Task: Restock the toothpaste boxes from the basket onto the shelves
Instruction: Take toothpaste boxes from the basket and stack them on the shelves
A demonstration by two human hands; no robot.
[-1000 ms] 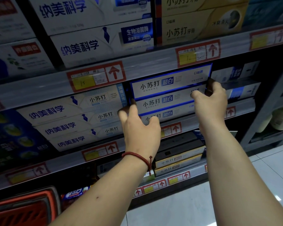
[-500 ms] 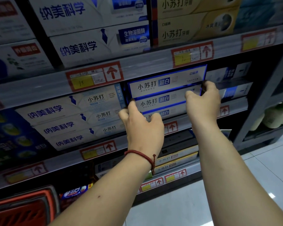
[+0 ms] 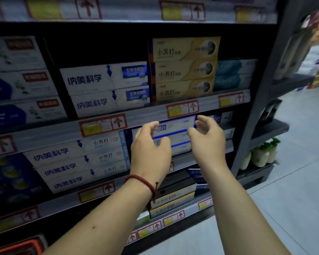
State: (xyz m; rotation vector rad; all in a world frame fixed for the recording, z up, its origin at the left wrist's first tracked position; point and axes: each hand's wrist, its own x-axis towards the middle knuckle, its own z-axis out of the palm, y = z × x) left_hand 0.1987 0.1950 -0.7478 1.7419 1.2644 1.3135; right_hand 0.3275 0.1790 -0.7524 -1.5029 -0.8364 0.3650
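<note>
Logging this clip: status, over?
Both hands open, left hand, right hand, empty. Blue-edged boxes stacked on shelf. Nothing in the way.

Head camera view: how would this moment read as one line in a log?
step: shelving | left hand: open, empty | right hand: open, empty | blue-edged toothpaste boxes: stacked on shelf, behind hands | basket: lower left corner

Just the one view, from your head: it looks forward and a bit down along both forearms, close up to the shelves, with floor off to the right.
</note>
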